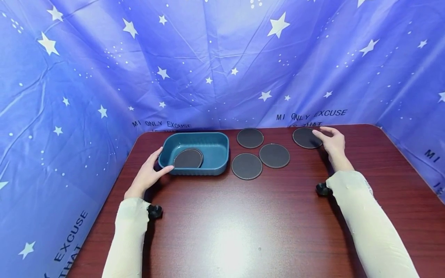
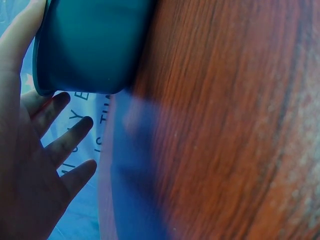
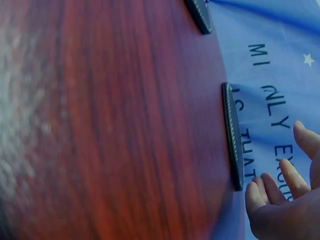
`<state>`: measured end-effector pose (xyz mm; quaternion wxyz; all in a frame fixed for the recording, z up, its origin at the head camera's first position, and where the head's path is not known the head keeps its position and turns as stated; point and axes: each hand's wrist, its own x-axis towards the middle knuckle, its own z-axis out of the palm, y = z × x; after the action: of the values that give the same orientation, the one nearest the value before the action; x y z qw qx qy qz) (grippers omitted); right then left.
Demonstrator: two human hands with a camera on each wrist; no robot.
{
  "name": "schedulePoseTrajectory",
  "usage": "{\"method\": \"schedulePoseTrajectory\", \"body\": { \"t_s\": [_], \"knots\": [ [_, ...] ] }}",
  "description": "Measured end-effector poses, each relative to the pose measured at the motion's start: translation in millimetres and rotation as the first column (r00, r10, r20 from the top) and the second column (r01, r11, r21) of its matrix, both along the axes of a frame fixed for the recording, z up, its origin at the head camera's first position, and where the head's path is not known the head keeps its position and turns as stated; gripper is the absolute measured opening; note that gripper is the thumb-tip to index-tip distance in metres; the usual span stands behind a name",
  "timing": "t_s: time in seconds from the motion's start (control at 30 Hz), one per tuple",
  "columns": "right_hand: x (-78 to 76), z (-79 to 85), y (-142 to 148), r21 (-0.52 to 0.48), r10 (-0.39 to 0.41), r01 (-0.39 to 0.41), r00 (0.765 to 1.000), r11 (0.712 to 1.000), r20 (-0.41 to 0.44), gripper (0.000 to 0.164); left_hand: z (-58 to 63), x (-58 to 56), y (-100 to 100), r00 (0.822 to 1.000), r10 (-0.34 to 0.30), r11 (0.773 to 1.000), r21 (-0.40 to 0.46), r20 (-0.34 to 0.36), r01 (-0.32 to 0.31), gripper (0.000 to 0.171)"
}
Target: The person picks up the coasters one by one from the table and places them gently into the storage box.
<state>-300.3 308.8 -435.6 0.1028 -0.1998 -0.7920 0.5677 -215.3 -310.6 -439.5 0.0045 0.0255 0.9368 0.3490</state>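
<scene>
Slippage threatens the far-right coaster [image 1: 306,138], lying at the rear edge of the bench [image 1: 264,216]: I see the right grip [image 1: 334,146], wide at its right side, liable to push it off if closed unevenly, while the left grip [image 1: 147,172], also spread, touches the teal bin [image 1: 199,172].

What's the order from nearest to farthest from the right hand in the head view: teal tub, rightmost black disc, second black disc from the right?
1. Rightmost black disc: immediately left of the right hand.
2. Second black disc from the right: farther left, closer to the person.
3. Teal tub: farthest left of the three.
</scene>
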Motion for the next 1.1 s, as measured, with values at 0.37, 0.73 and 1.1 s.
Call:
{"method": "schedulePoseTrajectory", "body": {
  "t_s": [0.37, 0.73, 1.1],
  "knots": [
    [-1.4, -5.6, 12, 0.122, 0.199, -0.213, 0.973, 0.969, 0.118, 0.081, 3.1, 0.1, 2, 1.000, 0.000, 1.000, 0.011, 0.007, 0.000, 0.097],
    [-5.4, -5.0, 12, 0.342, 0.335, -0.400, 0.912, 0.850, 0.235, 0.090, 4.6, 2.7, 2, 1.000, 0.002, 1.000, 0.007, 0.008, -0.002, 0.097],
    [-11.2, -3.5, 8, 0.446, 0.318, -0.417, 0.905, 0.792, 0.282, 0.092, 3.1, 1.4, 3, 1.000, -0.005, 1.000, 0.010, 0.006, 0.005, 0.097]
  ]
}}
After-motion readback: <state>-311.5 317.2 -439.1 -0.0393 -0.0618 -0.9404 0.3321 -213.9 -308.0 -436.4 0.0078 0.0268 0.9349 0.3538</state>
